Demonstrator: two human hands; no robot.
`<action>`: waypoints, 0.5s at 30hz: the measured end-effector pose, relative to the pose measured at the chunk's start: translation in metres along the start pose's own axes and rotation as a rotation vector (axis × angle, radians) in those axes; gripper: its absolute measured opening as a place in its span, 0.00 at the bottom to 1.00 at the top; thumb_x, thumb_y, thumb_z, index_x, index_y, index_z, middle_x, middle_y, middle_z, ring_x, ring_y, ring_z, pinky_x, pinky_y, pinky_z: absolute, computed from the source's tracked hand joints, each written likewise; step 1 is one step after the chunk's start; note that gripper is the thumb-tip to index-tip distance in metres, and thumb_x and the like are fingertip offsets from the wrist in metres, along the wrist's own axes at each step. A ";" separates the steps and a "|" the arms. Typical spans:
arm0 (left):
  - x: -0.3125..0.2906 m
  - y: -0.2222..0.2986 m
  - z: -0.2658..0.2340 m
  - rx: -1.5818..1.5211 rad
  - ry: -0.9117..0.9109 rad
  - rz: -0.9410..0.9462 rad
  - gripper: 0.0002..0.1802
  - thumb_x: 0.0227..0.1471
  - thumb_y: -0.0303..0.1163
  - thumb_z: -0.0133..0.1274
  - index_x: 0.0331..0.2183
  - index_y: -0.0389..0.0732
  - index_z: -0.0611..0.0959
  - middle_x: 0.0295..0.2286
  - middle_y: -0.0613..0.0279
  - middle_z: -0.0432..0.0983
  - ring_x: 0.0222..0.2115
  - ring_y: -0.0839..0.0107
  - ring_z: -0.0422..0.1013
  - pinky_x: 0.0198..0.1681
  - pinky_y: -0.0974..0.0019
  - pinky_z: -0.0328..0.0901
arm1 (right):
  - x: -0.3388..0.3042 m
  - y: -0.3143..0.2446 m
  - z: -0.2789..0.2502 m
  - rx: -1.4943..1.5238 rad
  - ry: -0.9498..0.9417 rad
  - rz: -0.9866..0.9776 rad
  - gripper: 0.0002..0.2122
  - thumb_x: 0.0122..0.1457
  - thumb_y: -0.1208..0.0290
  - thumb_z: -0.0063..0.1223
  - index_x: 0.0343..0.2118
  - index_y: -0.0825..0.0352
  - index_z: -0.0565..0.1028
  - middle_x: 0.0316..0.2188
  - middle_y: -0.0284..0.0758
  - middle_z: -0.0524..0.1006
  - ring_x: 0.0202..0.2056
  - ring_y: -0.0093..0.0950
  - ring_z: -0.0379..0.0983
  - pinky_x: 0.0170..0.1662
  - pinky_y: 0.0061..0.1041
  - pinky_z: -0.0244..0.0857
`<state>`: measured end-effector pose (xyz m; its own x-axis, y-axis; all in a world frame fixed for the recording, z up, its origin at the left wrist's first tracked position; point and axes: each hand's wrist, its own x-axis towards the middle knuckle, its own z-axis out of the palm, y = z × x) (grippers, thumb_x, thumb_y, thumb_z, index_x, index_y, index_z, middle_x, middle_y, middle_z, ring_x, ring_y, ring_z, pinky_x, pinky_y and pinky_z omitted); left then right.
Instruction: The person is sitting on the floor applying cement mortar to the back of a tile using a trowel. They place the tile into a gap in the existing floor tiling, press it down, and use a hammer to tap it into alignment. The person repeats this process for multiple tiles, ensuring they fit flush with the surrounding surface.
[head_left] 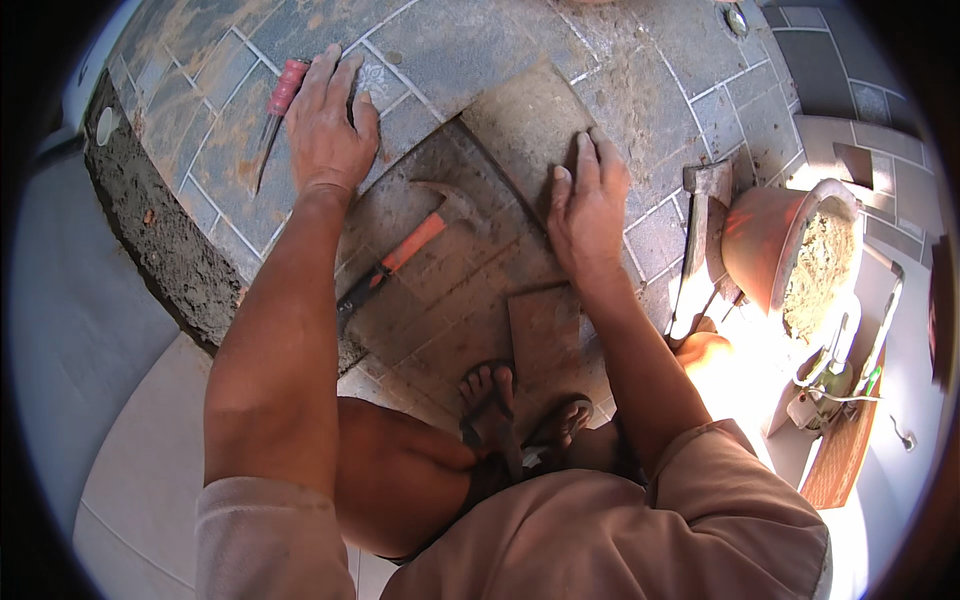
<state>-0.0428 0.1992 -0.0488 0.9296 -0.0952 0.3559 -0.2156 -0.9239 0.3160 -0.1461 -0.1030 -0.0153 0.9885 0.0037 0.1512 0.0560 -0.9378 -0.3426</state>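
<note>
The fingers (pixel 322 85) of the left hand (pixel 332 150) are open and stretched toward the far side, laid on the grey tiled surface (pixel 420 45) just beside the red-handled tool (pixel 287 87), whose thin dark shaft points nearer; whether they touch its handle I cannot tell. The right hand (pixel 592 220) is also open, its fingers slightly bent and apart, resting on the near right part of a grey-brown tile (pixel 520 115), which lies far and central between the two hands. Nearer, between the forearms, a claw hammer (pixel 415 242) with an orange and black handle lies with its head toward the far right. A reddish-brown slab (pixel 545 332) lies near the sandalled feet (pixel 490 400). To the right are a long-handled tool (pixel 692 250) with a blocky head and, beside it, a reddish bucket (pixel 757 240) holding sandy material. Rough grey mortar (pixel 175 245) edges the tiles at left.
</note>
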 end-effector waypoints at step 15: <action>-0.001 0.000 -0.001 -0.008 -0.014 -0.003 0.26 0.63 0.37 0.51 0.62 0.52 0.77 0.66 0.60 0.67 0.67 0.55 0.62 0.69 0.51 0.55 | 0.080 -0.033 0.033 0.162 -0.045 0.333 0.18 0.67 0.65 0.55 0.58 0.58 0.78 0.53 0.40 0.72 0.56 0.45 0.61 0.59 0.50 0.51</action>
<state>-0.0436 0.1997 -0.0486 0.9343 -0.0982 0.3426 -0.2155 -0.9213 0.3236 -0.0643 -0.0604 -0.0227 0.9613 -0.2734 -0.0329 -0.2516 -0.8231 -0.5091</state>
